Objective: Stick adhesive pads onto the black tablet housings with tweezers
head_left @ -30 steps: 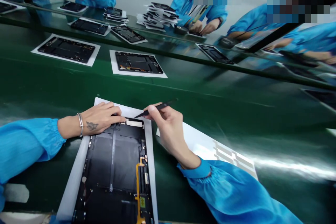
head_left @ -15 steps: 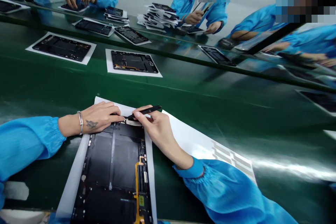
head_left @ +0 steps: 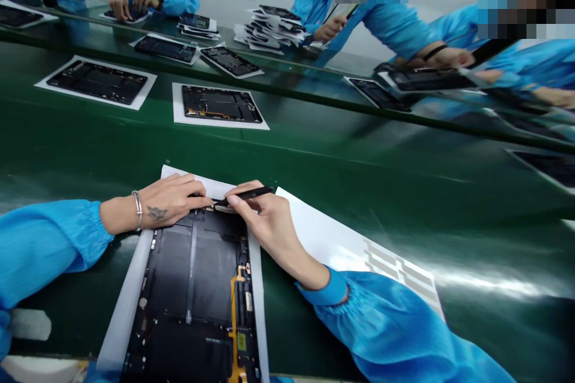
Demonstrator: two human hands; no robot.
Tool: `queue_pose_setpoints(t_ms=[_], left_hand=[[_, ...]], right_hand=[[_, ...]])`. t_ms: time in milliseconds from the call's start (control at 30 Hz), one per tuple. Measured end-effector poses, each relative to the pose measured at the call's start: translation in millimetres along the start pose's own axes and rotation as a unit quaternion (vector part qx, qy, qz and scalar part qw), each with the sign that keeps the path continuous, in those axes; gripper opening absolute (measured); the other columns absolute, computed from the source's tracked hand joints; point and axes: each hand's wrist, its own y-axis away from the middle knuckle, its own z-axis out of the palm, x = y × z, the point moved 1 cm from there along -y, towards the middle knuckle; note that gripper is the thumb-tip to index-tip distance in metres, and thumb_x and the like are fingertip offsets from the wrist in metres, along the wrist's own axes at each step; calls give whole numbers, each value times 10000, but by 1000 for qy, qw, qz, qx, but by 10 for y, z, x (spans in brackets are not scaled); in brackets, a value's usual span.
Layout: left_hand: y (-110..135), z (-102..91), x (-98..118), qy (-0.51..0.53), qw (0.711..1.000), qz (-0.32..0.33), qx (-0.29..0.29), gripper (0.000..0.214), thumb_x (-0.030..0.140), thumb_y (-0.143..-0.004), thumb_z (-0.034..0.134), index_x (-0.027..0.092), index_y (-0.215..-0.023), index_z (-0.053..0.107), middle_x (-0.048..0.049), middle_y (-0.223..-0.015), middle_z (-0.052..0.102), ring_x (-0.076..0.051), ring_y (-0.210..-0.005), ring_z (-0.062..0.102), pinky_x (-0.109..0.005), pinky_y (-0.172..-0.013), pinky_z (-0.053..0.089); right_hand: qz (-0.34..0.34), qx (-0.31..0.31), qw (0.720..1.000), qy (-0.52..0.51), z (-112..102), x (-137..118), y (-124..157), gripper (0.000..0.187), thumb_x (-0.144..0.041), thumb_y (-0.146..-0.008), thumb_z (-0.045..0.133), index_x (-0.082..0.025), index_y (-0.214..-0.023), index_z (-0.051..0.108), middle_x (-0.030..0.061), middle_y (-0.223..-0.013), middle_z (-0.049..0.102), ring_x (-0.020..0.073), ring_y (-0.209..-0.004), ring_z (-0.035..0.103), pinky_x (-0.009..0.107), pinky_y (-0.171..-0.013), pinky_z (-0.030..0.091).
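Note:
An opened tablet (head_left: 211,257), dark inside with an orange flex cable (head_left: 234,317), lies lengthwise before me on a white sheet (head_left: 121,305). My left hand (head_left: 173,197) rests on its far left corner, fingers together and bent over the edge. The left thumb is hidden. In a pinch, my right hand (head_left: 265,215) holds slim black tweezers (head_left: 251,192) at the far edge. Their tip meets a small pale strip (head_left: 227,209) close to my left fingertips; whether the tweezers grip it I cannot tell.
A white sheet with grey strips (head_left: 398,269) lies right of the tablet. Beyond, tablets on paper, one with an orange cable (head_left: 220,106), rest on the green surface. A raised ledge behind carries more tablets and a stack (head_left: 272,27). Co-workers in blue work across from me.
My tweezers have tilted slightly flatter; my left hand has stayed put. Tablets on the green surface ahead have shifted left, those on the ledge right. A co-worker's arm now reaches right over a tablet.

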Motion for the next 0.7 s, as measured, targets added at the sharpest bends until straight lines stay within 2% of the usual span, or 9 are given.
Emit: queue_pose_setpoints(t_ms=[100,200,267,367,500,700], left_hand=[[2,-19,2,-6,1000,3,0,365,64,-947,441,174,-1235,636,-102,-1155,664,-225,-992,573,-354,-857,487],[-21,-41,12,-5,1000,15,1,363,50,-935,440,158,-1223,633,-106,-1191,659,-227,-1047,583,-349,-885,483],[-47,-40,20,-10,1000,18,-4,324,51,-932,442,146,-1162,649,-105,-1155,672,-223,-1045,594,-342,-894,479],[-79,-15,28,-26,999,19,-1,264,60,-931,449,131,-1072,660,-108,-1086,680,-222,-986,603,-336,-861,478],[-80,15,26,-12,999,31,27,329,60,-943,441,156,-1199,624,-97,-1097,665,-212,-977,596,-321,-838,472],[-63,3,14,-16,999,31,25,334,100,-977,432,192,-1238,620,-94,-1105,656,-207,-965,588,-314,-821,456]], right_hand=[[18,10,1000,-5,21,19,-13,365,-505,-905,605,-199,-752,732,94,-875,751,248,-843,698,346,-697,570],[27,-5,1000,-12,13,14,-43,404,-547,-883,614,-193,-722,725,91,-867,753,248,-827,699,337,-684,556],[47,-11,998,-32,-35,9,-56,421,-582,-860,629,-191,-734,722,83,-860,754,239,-792,700,327,-659,547],[88,22,993,-70,-154,37,-38,436,-611,-832,654,-181,-791,711,66,-820,740,226,-759,698,336,-685,550],[135,56,987,-70,-261,136,41,446,-615,-824,667,-171,-805,699,55,-756,719,221,-729,688,370,-734,550],[108,27,993,-29,-283,142,127,384,-541,-886,631,-184,-767,707,52,-761,719,215,-723,670,329,-659,524]])
